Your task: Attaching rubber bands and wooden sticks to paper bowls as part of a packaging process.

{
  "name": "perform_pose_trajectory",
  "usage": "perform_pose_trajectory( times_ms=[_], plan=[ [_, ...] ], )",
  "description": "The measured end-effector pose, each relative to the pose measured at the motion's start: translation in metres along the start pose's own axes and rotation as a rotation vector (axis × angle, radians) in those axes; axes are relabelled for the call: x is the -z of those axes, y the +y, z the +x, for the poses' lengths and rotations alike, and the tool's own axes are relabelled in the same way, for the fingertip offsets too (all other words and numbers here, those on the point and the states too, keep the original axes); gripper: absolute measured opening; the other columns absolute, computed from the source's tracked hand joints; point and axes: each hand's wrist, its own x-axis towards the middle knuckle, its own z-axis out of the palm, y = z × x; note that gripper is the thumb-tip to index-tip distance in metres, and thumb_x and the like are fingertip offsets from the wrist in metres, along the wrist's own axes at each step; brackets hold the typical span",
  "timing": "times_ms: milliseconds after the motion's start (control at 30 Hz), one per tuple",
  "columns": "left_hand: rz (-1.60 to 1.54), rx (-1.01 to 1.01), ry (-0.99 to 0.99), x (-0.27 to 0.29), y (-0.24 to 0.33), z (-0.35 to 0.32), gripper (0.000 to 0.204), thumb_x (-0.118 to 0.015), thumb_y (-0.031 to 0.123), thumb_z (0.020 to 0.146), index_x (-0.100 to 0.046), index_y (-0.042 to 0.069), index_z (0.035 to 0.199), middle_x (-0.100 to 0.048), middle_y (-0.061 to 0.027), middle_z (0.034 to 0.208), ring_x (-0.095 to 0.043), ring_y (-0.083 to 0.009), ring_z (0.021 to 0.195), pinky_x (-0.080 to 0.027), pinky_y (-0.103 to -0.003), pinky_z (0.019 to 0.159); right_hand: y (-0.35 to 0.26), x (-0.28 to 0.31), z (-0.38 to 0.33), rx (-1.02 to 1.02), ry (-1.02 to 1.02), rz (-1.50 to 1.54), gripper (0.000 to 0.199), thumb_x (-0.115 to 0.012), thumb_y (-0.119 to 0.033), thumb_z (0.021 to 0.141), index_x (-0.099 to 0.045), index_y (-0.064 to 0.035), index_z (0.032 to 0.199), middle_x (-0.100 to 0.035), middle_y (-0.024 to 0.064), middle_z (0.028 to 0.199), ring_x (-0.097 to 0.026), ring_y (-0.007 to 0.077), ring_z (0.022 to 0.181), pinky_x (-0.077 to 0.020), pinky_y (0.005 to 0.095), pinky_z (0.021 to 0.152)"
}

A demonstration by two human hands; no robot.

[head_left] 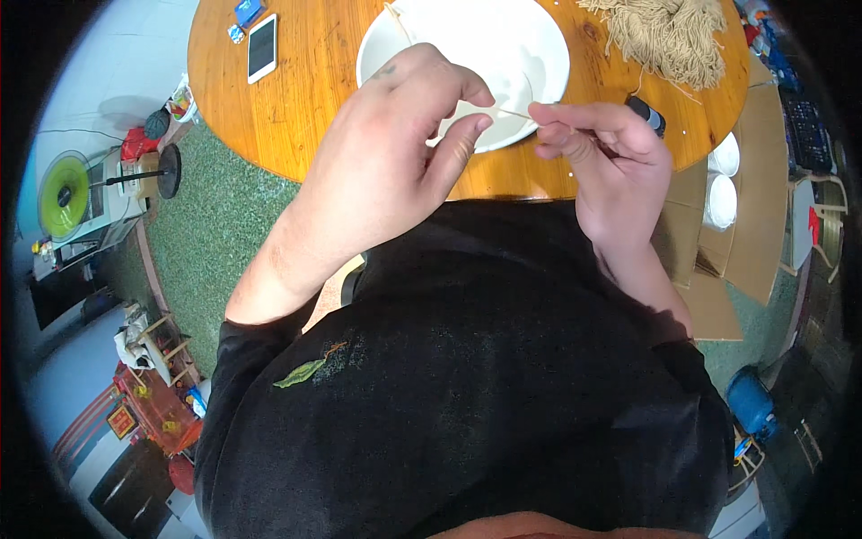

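both hands meet over the white bowl (539, 45) at 12 o'clock. right hand (606, 157) pinches a thin strand (514, 114); left hand (395, 153) closes narrowly on its other end. keep the strand taut, fingertips close together.

Two hands (386, 153) (602, 157), one white plate (539, 45), one yarn bundle (664, 31), one phone (261, 47), one thin stick (514, 114).
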Motion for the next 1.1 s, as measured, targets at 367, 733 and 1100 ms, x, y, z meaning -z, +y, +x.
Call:
perform_pose_trajectory(
  times_ms=[367,733,1100],
  plan=[
    [0.073,-0.274,0.029,-0.004,-0.006,0.017,0.015,-0.071,-0.005,0.089,-0.069,0.001,0.102,-0.064,-0.0108,0.092,-0.066,-0.0228,0.076,-0.052,-0.032,0.065,-0.029,-0.003,0.019,-0.342,-0.020,-0.091,0.013,-0.071,-0.005,0.097,-0.073,0.0052,0.105,-0.076,0.0092,0.095,-0.068,0.0093,0.075,-0.0550,0.0221,0.066],
    [0.008,-0.803,0.052,-0.007,-0.026,0.069,0.029,-0.069,0.001,0.082,-0.067,0.001,0.111,-0.064,-0.0163,0.093,-0.067,-0.0369,0.086,-0.055,-0.042,0.078,-0.031,0.013,0.043,-0.361,-0.304,-0.184,0.012,-0.069,-0.006,0.097,-0.073,0.0035,0.104,-0.075,0.0079,0.092,-0.070,0.0109,0.077,-0.0578,0.0247,0.073],
    [-0.087,-0.321,-0.072,0.010,0.000,0.063,0.029,-0.072,-0.001,0.085,-0.064,0.004,0.112,-0.065,-0.0158,0.103,-0.067,-0.0327,0.095,-0.054,-0.040,0.079,-0.035,0.020,0.039,-0.452,-0.310,-0.048,0.017,-0.068,-0.011,0.101,-0.073,0.0043,0.105,-0.075,0.0094,0.097,-0.075,0.0169,0.087,-0.0610,0.0272,0.082]
  ],
)
